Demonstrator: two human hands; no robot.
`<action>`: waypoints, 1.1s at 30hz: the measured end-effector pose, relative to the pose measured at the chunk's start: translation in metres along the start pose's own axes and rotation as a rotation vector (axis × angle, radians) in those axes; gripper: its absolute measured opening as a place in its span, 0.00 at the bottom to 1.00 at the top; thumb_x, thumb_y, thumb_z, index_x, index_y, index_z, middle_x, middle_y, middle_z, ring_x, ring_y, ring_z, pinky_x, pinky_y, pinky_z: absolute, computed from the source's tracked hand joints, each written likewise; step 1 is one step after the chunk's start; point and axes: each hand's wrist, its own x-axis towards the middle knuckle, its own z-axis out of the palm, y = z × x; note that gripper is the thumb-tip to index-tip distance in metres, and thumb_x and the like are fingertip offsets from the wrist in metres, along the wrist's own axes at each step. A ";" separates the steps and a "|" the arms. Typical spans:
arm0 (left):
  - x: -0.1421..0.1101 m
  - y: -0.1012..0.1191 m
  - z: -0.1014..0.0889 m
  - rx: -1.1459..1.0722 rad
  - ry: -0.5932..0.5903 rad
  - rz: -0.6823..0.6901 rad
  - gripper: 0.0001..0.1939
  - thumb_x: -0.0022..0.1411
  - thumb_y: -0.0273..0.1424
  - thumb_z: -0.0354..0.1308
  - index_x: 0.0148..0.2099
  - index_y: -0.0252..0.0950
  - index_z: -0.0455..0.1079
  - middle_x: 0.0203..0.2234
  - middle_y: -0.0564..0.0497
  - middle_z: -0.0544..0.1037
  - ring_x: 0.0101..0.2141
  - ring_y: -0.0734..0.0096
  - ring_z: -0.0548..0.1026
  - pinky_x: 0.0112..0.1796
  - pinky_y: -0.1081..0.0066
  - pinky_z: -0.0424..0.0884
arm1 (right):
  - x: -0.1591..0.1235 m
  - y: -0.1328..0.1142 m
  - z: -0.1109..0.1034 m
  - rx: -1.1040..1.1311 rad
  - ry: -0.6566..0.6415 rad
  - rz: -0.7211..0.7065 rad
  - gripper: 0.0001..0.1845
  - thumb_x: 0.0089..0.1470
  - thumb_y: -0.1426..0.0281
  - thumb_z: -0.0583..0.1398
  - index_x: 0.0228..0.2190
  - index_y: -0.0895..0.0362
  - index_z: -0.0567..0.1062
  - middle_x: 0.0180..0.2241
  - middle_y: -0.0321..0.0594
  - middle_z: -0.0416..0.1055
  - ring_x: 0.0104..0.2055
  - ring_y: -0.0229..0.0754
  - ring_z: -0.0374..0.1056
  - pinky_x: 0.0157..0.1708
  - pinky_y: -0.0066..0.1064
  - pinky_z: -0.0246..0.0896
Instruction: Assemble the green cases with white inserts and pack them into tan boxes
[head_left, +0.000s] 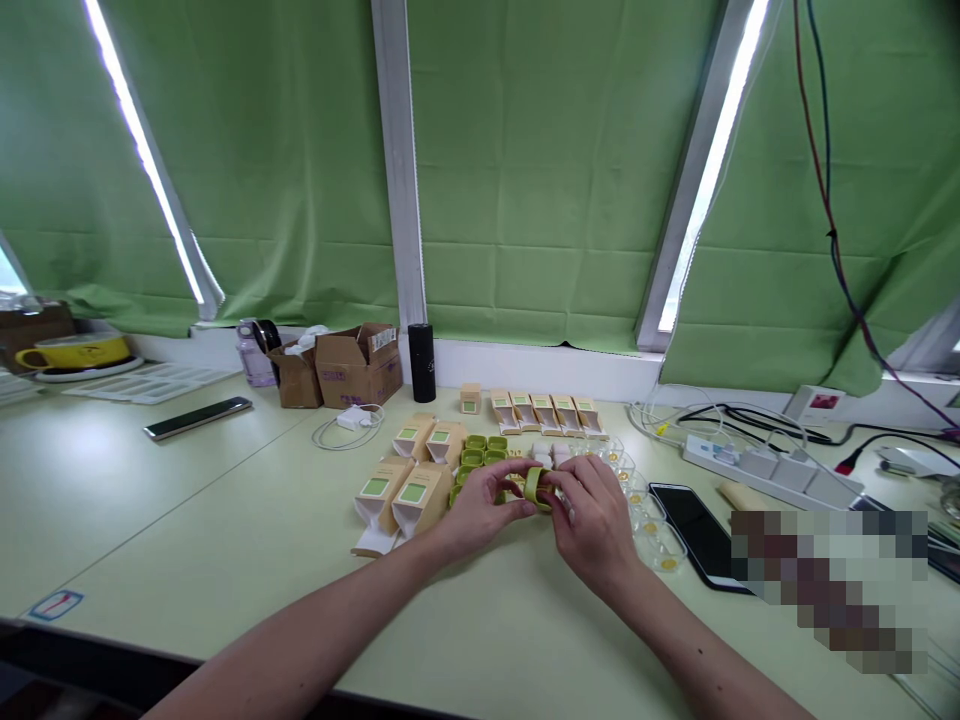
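Observation:
A small olive-green square cup or case (535, 485) is held up between my two hands over the table. The fingers of my left hand (480, 512) grip its left side, the thumb below. My right hand (594, 520) has its fingertips closed on the right side, and partly hides it. Just behind my left hand stand several more green pieces (474, 457) in rows. Left of them are open kraft cartons (421, 497) with green labels. Clear plastic cups with yellow centres (651, 528) line up right of my right hand. Small white blocks (551, 452) sit behind the hands.
More open small cartons (546, 412) stand in a row at the back, beside a closed one (470, 398). A black phone (697, 535) and a power strip (772, 470) with cables lie right. Cardboard boxes (360, 365), a black cylinder (421, 362) and a charger (354, 418) are back left.

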 end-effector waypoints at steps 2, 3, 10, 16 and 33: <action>0.000 0.001 0.000 0.002 0.001 0.004 0.30 0.50 0.33 0.78 0.56 0.37 0.80 0.51 0.41 0.81 0.47 0.57 0.76 0.53 0.55 0.73 | 0.000 0.000 0.000 0.001 0.002 -0.002 0.07 0.63 0.77 0.59 0.36 0.54 0.75 0.33 0.42 0.71 0.38 0.48 0.64 0.37 0.40 0.59; 0.000 0.001 0.000 0.003 0.000 0.005 0.29 0.50 0.33 0.78 0.55 0.37 0.80 0.51 0.41 0.81 0.48 0.57 0.76 0.54 0.55 0.73 | 0.000 0.001 0.000 0.003 0.002 -0.004 0.07 0.63 0.77 0.59 0.36 0.54 0.75 0.33 0.42 0.71 0.38 0.48 0.64 0.37 0.40 0.59; 0.000 0.002 0.000 0.003 -0.010 -0.006 0.28 0.51 0.31 0.77 0.56 0.37 0.79 0.50 0.42 0.81 0.46 0.60 0.76 0.53 0.56 0.73 | -0.001 0.002 0.002 0.023 0.008 -0.017 0.07 0.65 0.77 0.59 0.36 0.54 0.76 0.32 0.42 0.71 0.37 0.47 0.64 0.36 0.40 0.59; 0.000 -0.001 -0.001 -0.004 -0.012 -0.018 0.30 0.51 0.33 0.77 0.57 0.36 0.78 0.50 0.41 0.81 0.44 0.61 0.76 0.50 0.57 0.74 | -0.002 0.002 0.002 0.023 0.024 -0.033 0.08 0.65 0.77 0.59 0.36 0.54 0.76 0.31 0.41 0.70 0.36 0.47 0.63 0.35 0.39 0.58; 0.000 0.008 -0.005 0.033 -0.002 0.024 0.27 0.55 0.30 0.74 0.57 0.36 0.78 0.50 0.41 0.82 0.45 0.60 0.77 0.49 0.59 0.74 | 0.000 0.005 -0.007 0.084 -0.012 -0.010 0.14 0.61 0.77 0.59 0.48 0.54 0.73 0.41 0.45 0.76 0.43 0.52 0.69 0.43 0.45 0.65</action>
